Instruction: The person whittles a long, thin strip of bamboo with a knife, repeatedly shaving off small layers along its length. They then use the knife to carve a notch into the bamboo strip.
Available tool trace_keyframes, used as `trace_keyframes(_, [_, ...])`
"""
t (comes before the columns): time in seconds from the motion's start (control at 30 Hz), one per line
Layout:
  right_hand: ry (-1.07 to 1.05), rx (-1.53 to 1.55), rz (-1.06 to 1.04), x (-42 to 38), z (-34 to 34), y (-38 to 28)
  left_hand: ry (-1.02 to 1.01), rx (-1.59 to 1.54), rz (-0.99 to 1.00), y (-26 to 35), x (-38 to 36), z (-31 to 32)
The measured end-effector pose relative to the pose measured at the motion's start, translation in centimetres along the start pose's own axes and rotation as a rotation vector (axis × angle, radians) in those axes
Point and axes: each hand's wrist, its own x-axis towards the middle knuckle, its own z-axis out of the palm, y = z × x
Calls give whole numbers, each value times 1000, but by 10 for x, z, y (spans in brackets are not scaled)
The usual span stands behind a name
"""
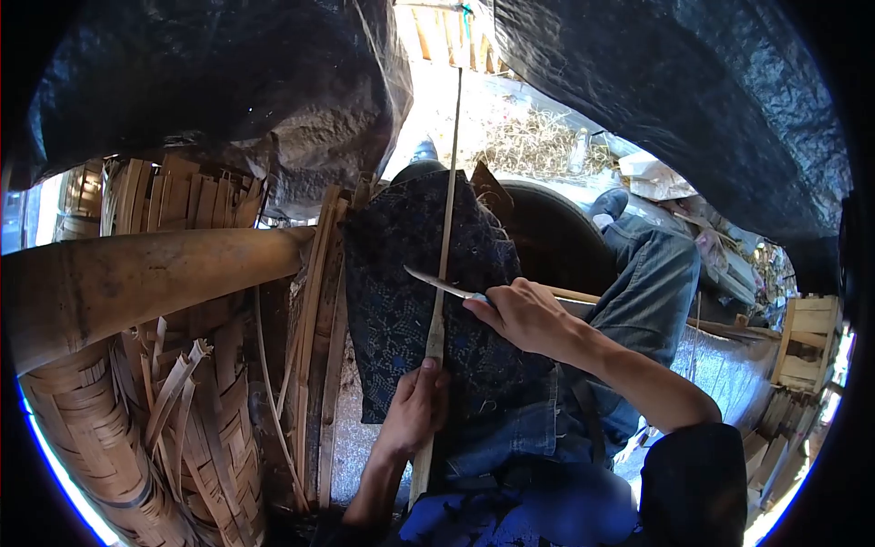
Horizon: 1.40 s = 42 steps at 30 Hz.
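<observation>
A long thin bamboo strip [447,219] runs from my lap up toward the bright opening. My left hand [417,406] is closed around its lower part, thumb on top. In my right hand [524,314] is a knife [439,283], gripped by the handle, its curved blade pointing left and crossing the strip above my left hand. Under the strip, a dark blue patterned cloth [392,310] covers my leg.
A thick bamboo pole [173,273] juts in from the left, above woven bamboo baskets [100,428]. Upright bamboo slats [319,356] stand beside the cloth. Dark plastic sheeting [656,82] hangs overhead. A wooden crate [808,342] is at the right.
</observation>
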Motion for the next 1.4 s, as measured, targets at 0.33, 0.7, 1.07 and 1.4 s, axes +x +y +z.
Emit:
trace_keyframes(0.33, [5,-42,3,8,6,2,45,40,21,-2,-4,4])
trace_keyframes(0.7, [52,-81,-56,8,4,-2,69,45,33,-3,-7,3])
trace_keyframes(1.07, [73,-180,-13,-6,-5,-7,-58,-121,-11,-3,-1,-1])
trace_keyframes(1.4, [70,-41,59,9,2,-8,-49,-146,-16,-2,-3,2])
